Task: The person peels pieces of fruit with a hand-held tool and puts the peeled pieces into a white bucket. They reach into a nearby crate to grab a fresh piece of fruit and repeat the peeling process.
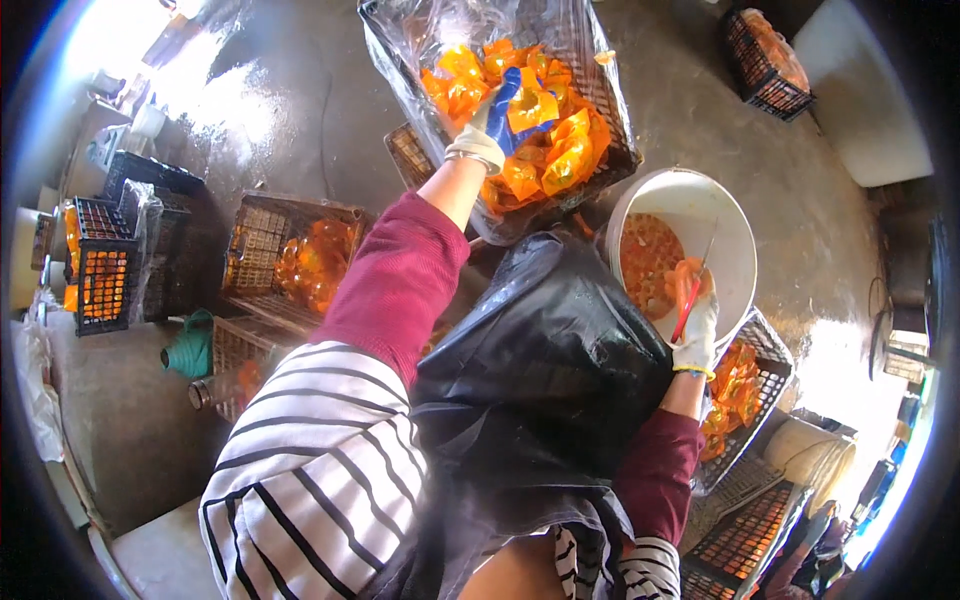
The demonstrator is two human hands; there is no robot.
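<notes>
Head view: far left, we log a black crate (105, 236) and a teal plastic vessel (190, 345), then a brown crate (256, 245) with glossy orange pieces (315, 262). Next, left hand (496, 125), blue-and-white glove, reaches forward into a plastic liner (400, 75) at top centre. One orange pepper-like piece (533, 104) lies straight ahead, between its blue digits; we see thumb and fingers around it but cannot tell if they press. More pieces pile up right beside that grip, so left is nearer the pile; right is well apart, lower and to the right. Black apron (540, 360) sits between the arms. Then the white bucket (735, 235) with orange bits (648, 258) inside. Right hand (697, 325), white glove, is at its near rim, closed around a red-handled knife (686, 312), long axis pointing away from the body, tip tilted slightly right. Far right: loaded crate (775, 350).
</notes>
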